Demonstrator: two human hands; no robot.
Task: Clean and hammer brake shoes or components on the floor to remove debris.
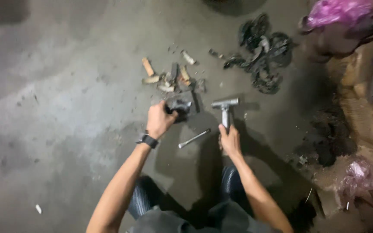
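My left hand (159, 119), with a dark watch on its wrist, grips a dark grey metal part (180, 106) that rests on the concrete floor. My right hand (229, 139) is closed around the handle of a silvery metal hammer (225, 105), whose head points away from me just right of the part. A thin shiny metal rod (194, 138) lies on the floor between my two hands.
Small tan and grey broken pieces (168, 77) are scattered beyond the part. A heap of black rubbery scraps (262, 54) lies further right. Pink plastic bags (337, 12) and dark debris (331, 138) sit along the right side. My knees are at the bottom.
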